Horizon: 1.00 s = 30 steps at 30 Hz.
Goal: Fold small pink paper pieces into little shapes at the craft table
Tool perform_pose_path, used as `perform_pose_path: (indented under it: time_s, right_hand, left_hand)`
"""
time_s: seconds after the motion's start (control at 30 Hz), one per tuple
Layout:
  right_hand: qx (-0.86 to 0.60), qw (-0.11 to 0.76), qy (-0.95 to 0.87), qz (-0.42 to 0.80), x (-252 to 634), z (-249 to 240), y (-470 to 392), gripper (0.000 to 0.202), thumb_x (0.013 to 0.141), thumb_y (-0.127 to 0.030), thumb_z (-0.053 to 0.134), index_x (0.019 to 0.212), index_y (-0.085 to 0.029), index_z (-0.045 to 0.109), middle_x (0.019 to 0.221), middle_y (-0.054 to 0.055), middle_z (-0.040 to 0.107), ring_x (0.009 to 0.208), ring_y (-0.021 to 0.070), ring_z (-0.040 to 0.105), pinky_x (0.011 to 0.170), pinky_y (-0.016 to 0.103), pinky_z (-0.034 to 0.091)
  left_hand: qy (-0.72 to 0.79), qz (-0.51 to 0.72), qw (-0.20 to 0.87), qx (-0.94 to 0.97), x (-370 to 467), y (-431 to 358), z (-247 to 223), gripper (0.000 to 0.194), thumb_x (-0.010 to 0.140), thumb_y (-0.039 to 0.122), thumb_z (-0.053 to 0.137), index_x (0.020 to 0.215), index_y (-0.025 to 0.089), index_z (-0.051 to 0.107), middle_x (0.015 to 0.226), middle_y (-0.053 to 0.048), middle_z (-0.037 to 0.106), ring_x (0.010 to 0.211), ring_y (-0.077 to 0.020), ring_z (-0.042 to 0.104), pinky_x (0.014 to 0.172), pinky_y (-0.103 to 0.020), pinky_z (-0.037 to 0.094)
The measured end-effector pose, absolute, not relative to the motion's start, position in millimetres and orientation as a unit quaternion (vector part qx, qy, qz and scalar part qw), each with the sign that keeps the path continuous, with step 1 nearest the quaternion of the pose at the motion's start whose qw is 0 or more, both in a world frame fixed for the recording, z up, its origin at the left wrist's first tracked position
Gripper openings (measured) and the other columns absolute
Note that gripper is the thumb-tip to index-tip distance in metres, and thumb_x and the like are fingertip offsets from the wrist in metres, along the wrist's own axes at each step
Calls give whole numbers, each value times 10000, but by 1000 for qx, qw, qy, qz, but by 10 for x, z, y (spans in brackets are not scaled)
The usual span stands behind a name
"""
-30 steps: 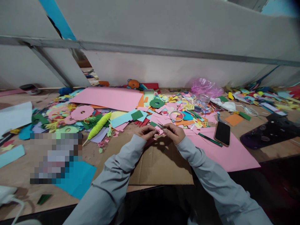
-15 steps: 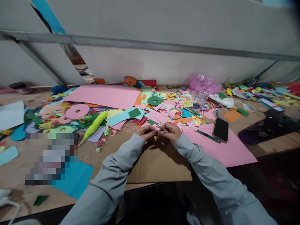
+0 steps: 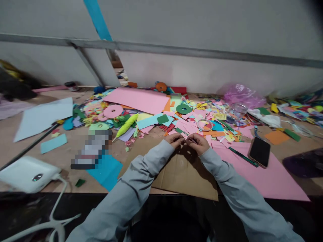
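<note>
My left hand [image 3: 175, 139] and my right hand [image 3: 199, 144] meet, fingertips pinched close together, above the sheet of brown cardboard [image 3: 185, 173]. Something small and thin shows between the fingers, too small to name. Just beyond my hands lie pink paper scraps [image 3: 185, 125] and a roll of tape [image 3: 205, 125]. To the right of my right hand, a green pen [image 3: 243, 157] rests on a large pink paper sheet [image 3: 267, 181], beside a dark-screened phone [image 3: 259, 152].
Lime-green yarn wound on a stick [image 3: 127, 125] lies left of the cardboard. A white device with a cable [image 3: 31, 173] sits at the left front edge, near blue paper [image 3: 108, 171]. A pink plastic bag [image 3: 243, 95] and clear cup [image 3: 238, 108] stand toward the back wall.
The view has swung left, so the table's contents appear farther right and the white device shows more fully. My hands stay together; the thin dark thing at the right fingers is now less visible.
</note>
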State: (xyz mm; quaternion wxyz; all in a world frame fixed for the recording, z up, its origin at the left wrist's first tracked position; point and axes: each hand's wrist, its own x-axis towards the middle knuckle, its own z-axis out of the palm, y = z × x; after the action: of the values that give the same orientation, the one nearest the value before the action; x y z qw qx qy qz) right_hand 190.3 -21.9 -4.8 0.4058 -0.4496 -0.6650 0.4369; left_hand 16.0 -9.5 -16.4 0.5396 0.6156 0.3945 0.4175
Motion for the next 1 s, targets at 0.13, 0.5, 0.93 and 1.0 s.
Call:
perform_pose_path:
  time_s: [0.13,0.5,0.93,1.0]
  right_hand:
    - [-458,416,-615,489,1889,-134,-171,287,724,-465,639,810,-200,573,709,0,580,633,146,527,610,275,426]
    - [-445,400,-646,474,1899,-117,-174,231,746,-432,627,791,-211,579,660,-8,608,597,153,560,613,294,447]
    - [-468,385,-618,501,1871,-119,-206,279,726,-466,646,767,-209,546,571,-28,583,497,132,543,485,256,431]
    - [-460,388,-622,502,1874,-114,-209,270,721,-456,646,771,-209,550,581,-26,586,510,134,547,496,259,435]
  left_hand:
    - [399,469,507,603,117,-66,-118,330,739,482,608,733,153,580,631,-1,591,549,-103,525,530,-232,424]
    - [435,561,375,596,-123,-135,230,250,797,408,565,734,168,596,559,34,547,480,-73,477,487,-197,413]
    - [665,213,69,712,-1543,-54,39,370,773,397,544,1034,197,715,924,-102,684,847,-230,628,774,-330,485]
    - [661,189,47,725,-1557,-61,10,411,771,421,556,1089,201,696,978,-113,676,889,-239,620,813,-338,474]
